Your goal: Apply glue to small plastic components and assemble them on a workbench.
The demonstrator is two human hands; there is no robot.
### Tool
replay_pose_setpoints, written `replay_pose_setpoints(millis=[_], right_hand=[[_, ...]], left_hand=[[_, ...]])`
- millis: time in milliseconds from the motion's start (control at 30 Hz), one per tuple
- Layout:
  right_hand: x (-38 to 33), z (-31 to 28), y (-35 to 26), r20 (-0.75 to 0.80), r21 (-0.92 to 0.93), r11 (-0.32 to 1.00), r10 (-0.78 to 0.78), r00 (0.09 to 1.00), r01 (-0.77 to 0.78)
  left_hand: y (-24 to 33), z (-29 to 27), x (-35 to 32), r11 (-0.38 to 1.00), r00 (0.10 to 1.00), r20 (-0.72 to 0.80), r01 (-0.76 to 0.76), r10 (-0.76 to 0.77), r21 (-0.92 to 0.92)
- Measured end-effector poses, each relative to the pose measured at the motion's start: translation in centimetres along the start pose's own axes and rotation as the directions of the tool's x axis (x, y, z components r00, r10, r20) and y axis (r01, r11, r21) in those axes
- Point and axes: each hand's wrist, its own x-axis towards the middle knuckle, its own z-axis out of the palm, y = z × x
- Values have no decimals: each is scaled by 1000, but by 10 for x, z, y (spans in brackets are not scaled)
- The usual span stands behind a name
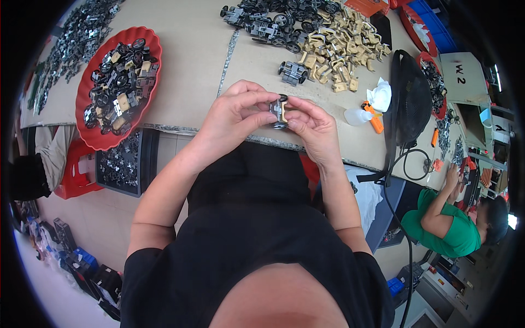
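Observation:
Between my two hands, just over the table's near edge, is a small toy car chassis [276, 112] in grey with black wheels and a tan piece on its right side. My left hand [239, 112] pinches the grey side with thumb and fingers. From the other side, my right hand [313, 127] has its thumb and fingers closed on the tan side. Ahead of my hands a lone grey chassis [293, 72] lies beside a heap of tan plastic parts [342, 46]. Behind it is a pile of grey chassis with black wheels [273, 27].
A red scalloped basket [158, 71] with grey, black and tan assemblies stands at left. To the right are a small bottle [356, 116], an orange tool [374, 117], a white tissue [379, 95] and a black bag [413, 101] with a cable. A person in green [448, 224] works at far right.

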Motion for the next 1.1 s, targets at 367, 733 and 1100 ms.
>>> replay_pose_setpoints(millis=[367,733,1100], right_hand=[[-1,4,0,8,-148,980,-132,991,131],[0,1,2,80,-278,950,-125,989,143],[-2,7,7,94,-518,814,-253,963,264]], left_hand=[[-7,2,-2,999,1000,-17,1,-2,-48],[-16,6,-5,999,996,-74,-52,53,13],[-31,22,-10,982,982,-187,-19,-17,-190]])
